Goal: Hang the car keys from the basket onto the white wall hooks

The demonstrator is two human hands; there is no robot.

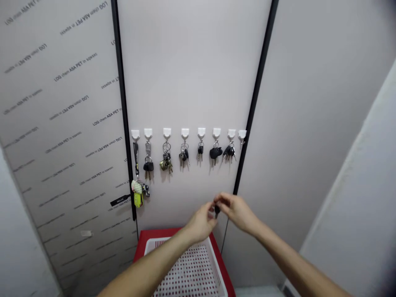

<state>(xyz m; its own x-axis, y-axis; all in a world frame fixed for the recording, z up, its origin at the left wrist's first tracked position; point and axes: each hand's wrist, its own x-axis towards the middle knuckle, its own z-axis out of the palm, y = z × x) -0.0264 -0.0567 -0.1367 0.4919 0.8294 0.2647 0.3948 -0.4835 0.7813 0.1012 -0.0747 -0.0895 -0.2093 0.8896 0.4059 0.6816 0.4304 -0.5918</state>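
Below the row of hooks, my two hands meet around a small black-headed key (217, 210). My right hand (235, 209) pinches it from above and the right, thumb against fingertips. From the left, my left hand (201, 222) closes its thumb and fingers on the same key; part of the key is hidden by the fingers. Above, key bunches hang from white wall hooks, among them a bunch with a round black fob (215, 153) and one with several black-headed keys (229, 152).
A white perforated basket (218, 272) rests on a red surface (145, 237) beneath my hands. At the left hang a black strap (135, 159) and a yellow-green tag (138, 199). Black strips (256, 90) edge the wall panel. A white hook (242, 134) is at the row's right end.
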